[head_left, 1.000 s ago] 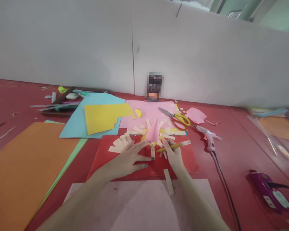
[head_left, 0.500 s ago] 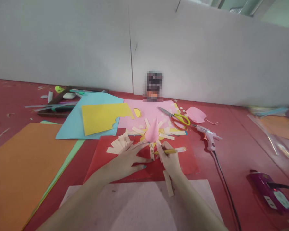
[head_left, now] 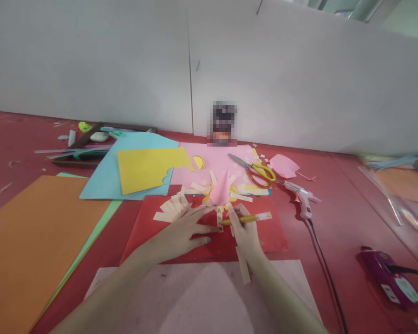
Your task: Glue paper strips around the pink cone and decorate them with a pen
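My right hand grips a gold pen, its tip on a cream paper strip that bears the letter A and further marks. The strip sticks out from a pink paper cone set on a yellow paper base with several cream strips around it. My left hand lies with fingers spread beside the cone, its fingertips on the lettered strip and near the cone's edge. Fanned cream strips lie by the left fingers. Another loose strip rests beside my right wrist. Red board lies underneath.
Yellow-and-red-handled scissors lie behind the cone. A glue gun and its cord are on the right, near a purple power socket. Blue paper, yellow paper and orange sheets spread left. A white wall stands behind.
The pen has tilted and shifted slightly at the lettered strip, its rear end a little to the right. My left hand stays in nearly the same place.
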{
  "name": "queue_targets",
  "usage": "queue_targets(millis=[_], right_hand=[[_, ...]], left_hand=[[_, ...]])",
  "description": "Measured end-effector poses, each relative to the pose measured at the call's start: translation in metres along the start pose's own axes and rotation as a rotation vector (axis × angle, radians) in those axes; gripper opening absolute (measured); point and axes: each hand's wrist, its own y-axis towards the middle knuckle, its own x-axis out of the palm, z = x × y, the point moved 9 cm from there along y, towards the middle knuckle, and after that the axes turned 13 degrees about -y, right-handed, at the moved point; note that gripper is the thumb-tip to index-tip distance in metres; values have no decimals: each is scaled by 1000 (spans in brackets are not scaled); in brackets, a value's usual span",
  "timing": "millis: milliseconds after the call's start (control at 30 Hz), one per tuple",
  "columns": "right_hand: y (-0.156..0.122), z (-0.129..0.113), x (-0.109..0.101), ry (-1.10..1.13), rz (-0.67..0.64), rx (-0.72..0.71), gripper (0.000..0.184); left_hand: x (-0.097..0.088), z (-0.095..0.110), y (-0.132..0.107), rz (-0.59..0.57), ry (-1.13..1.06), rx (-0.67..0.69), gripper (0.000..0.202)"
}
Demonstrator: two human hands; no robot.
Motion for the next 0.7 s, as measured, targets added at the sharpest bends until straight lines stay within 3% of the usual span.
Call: queue_targets(millis=[233,467,700], right_hand=[[5,2,-15,76,100,39,31],[10,5,-25,77,166,40,34],[15,7,-41,137,254,54,32]], left_hand=[[-12,-4,6,200,59,28,25],[-23,-2,8,503,-4,15,22],[-69,15,28,748,-137,40,38]])
